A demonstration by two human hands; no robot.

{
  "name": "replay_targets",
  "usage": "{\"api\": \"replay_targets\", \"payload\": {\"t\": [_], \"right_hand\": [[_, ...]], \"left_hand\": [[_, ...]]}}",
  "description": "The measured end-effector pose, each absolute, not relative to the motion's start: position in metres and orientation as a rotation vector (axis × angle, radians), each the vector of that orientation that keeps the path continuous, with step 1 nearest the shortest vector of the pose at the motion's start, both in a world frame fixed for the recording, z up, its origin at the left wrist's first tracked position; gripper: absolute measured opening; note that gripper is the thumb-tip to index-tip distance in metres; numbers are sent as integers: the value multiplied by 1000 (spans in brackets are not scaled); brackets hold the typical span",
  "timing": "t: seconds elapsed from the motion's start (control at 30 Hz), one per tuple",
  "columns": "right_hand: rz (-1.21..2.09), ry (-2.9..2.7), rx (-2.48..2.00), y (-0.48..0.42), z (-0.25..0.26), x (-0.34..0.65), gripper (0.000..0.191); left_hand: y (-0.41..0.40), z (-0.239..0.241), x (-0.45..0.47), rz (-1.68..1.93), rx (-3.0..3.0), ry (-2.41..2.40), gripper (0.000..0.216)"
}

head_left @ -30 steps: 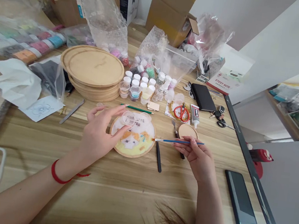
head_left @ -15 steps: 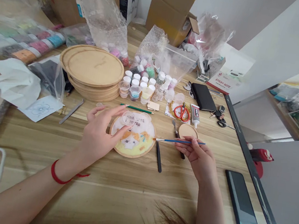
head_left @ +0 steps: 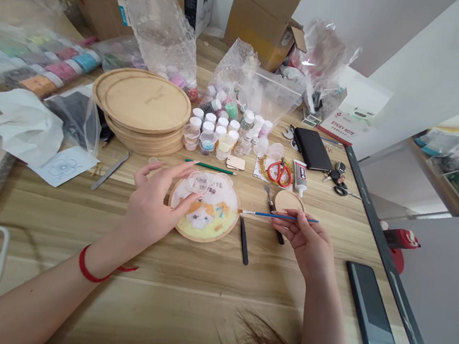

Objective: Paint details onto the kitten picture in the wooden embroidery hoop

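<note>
My right hand [head_left: 308, 240] pinches a thin blue-handled paintbrush [head_left: 264, 214], held nearly level, its bristles at the right rim of a round wooden plate [head_left: 200, 238]. On the plate is a cat picture [head_left: 199, 216] in orange, white and yellow with dark lettering above. My left hand [head_left: 157, 196] curves around a small clear plastic cup [head_left: 198, 182] between thumb and fingers, over the plate's upper left. Right of the plate lie black tweezers [head_left: 243, 240]. A palette knife [head_left: 270, 199] and a small wooden disc [head_left: 289, 201] are by my right hand.
Behind the plate are a green pencil [head_left: 211, 167] and several white-capped jars [head_left: 220, 129]. Stacked wooden plates [head_left: 142, 100] stand at left, with silver tweezers [head_left: 110, 171] in front. To the right are red-handled scissors [head_left: 279, 172], a glue tube [head_left: 299, 178] and a phone [head_left: 373, 312].
The paintbrush and my right hand have shifted very slightly to the right. My left hand and the clear cup stay almost where they were.
</note>
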State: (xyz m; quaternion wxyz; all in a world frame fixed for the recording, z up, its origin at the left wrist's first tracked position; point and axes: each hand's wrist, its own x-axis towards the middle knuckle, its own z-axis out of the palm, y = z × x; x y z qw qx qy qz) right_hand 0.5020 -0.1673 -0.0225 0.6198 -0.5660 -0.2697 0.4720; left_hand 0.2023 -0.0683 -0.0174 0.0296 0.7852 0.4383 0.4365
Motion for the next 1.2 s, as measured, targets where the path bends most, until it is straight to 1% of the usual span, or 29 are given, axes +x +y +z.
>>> {"api": "replay_targets", "payload": {"t": [0.27, 0.57, 1.2], "right_hand": [[1091, -604, -1313, -167, -22, 500, 29], [1076, -559, -1310, -165, -17, 497, 36], [1101, -590, -1270, -168, -14, 496, 31]], "left_hand": [[-68, -17, 202, 1326, 2413, 1365, 47], [-68, -19, 202, 1373, 2415, 1327, 51], [-67, -19, 203, 1370, 2443, 1337, 47]]}}
